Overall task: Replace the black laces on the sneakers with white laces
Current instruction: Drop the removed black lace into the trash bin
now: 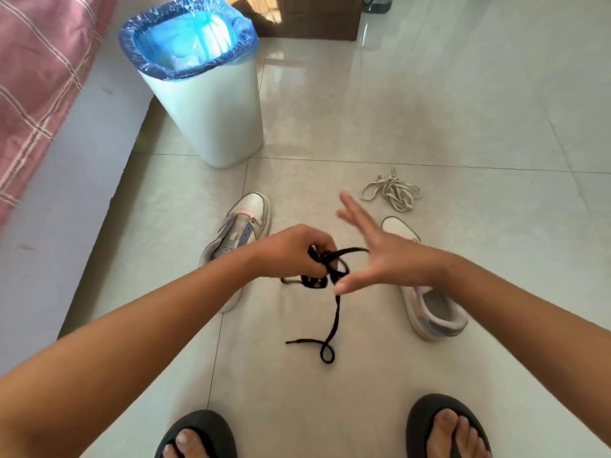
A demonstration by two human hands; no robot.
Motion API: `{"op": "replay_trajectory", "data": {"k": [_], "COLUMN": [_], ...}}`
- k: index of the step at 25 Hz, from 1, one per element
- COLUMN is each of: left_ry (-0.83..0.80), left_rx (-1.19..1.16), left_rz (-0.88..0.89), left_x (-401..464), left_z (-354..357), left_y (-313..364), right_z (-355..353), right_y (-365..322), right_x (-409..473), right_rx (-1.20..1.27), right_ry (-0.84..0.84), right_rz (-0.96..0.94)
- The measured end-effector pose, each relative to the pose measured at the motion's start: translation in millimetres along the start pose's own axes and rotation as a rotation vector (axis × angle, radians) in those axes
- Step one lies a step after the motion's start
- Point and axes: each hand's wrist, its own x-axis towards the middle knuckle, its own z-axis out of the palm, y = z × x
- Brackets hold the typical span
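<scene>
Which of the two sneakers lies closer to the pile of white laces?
The sneaker on the right, partly hidden behind the right hand; the white laces lie just past its toe. The other sneaker sits nearer the bin.

Black lace [336, 312], white laces [391, 190], blue-lined white bin [211, 120], pink plaid bedcover [36, 77]

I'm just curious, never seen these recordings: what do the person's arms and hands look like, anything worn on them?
Both arms are bare up to the frame's edge: no sleeves show. The left hand and right hand wear no gloves, and no rings, watch or bracelets are visible.
</scene>
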Motion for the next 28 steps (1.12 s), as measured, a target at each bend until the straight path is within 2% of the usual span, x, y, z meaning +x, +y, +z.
{"op": "replay_trajectory", "data": {"k": [2, 4, 6, 8, 9, 10, 13, 14, 15, 17, 19, 21, 23, 24, 26, 28], "left_ry": [0.113, 0.297, 0.525, 0.686, 0.717, 0.73, 0.619, 0.563, 0.53, 0.482, 0.334, 0.091, -0.03, 0.006, 0.176, 0.339], "left_rx": [-0.141, -0.31, -0.495, -0.614, -0.589, -0.459, 0.368, 0.521, 0.547, 0.331, -0.112, -0.607, -0.902, -0.927, -0.909, -0.981], "left_rz": [0.103, 0.13, 0.119, 0.091, 0.066, 0.021, -0.216, -0.254, -0.248, -0.139, 0.0, 0.125, 0.187, 0.206, 0.223, 0.237], "left_x": [-12, -21, -26, -32, -35, -37, -34, -32, -30, -28, -28, -30, -32, -33, -34, -36], "left_z": [-13, -25, -46, -73, -85, -94, -97, -91, -84, -74, -63, -49, -38, -37, -43, -54], "left_y": [23, 29, 24, 13, 5, -4, -34, -38, -39, -33, -15, 2, 13, 16, 18, 17], "right_z": [15, 21, 19, 7, -2, -11, -38, -42, -43, -35, -25, -22, -29, -34, -41, -34], "right_y": [-13, -23, -22, -15, -11, -8, -13, -20, -31, -60, -91, -115, -128, -129, -122, -105], "right_x": [25, 40, 46, 46, 43, 39, 23, 20, 19, 25, 37, 56, 72, 78, 82, 78], "right_rx": [0.268, 0.488, 0.563, 0.561, 0.537, 0.471, 0.095, -0.033, -0.155, -0.29, -0.293, -0.33, -0.289, -0.231, -0.081, -0.032], "right_ry": [-0.07, -0.124, -0.184, -0.099, -0.022, 0.056, 0.157, 0.134, 0.093, -0.042, -0.145, -0.099, -0.044, -0.046, -0.061, -0.062], "right_rz": [-0.076, -0.103, -0.037, 0.031, 0.046, 0.051, 0.102, 0.116, 0.107, 0.047, -0.018, -0.082, -0.073, -0.041, 0.033, 0.089]}}
